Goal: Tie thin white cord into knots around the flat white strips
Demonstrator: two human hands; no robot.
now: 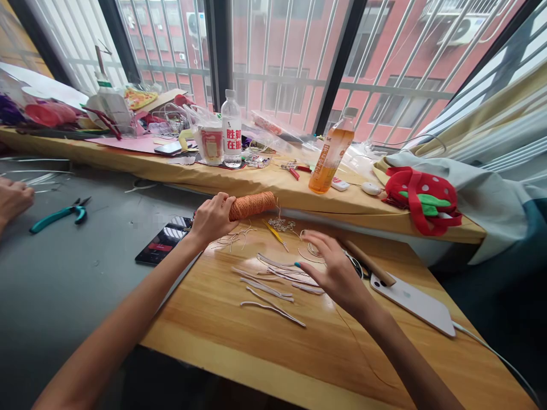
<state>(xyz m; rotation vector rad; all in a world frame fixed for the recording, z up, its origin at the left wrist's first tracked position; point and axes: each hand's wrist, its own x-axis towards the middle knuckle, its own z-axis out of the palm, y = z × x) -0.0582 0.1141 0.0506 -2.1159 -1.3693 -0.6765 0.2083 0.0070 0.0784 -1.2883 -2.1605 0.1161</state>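
Observation:
My left hand (215, 217) is wrapped round one end of a spool of orange cord (253, 206), which lies on its side near the back edge of the wooden table (205, 336). My right hand (335, 273) hovers over the table with its fingers apart and nothing in them. Several short pale cord pieces (273, 290) lie below and left of it. A yellow tool with a pointed tip (273, 232) rests in front of the spool, beside a heap of small whitish pieces (282, 224). A thin orange strand trails down to the right of the cords.
A white phone (414, 304) with a cable and a brown stick (370, 263) lie at right. Left are a dark phone (164, 242), teal pliers (60, 217) and another person's hand (12, 199). Bottles and a red bag (421, 196) crowd the ledge (265, 185).

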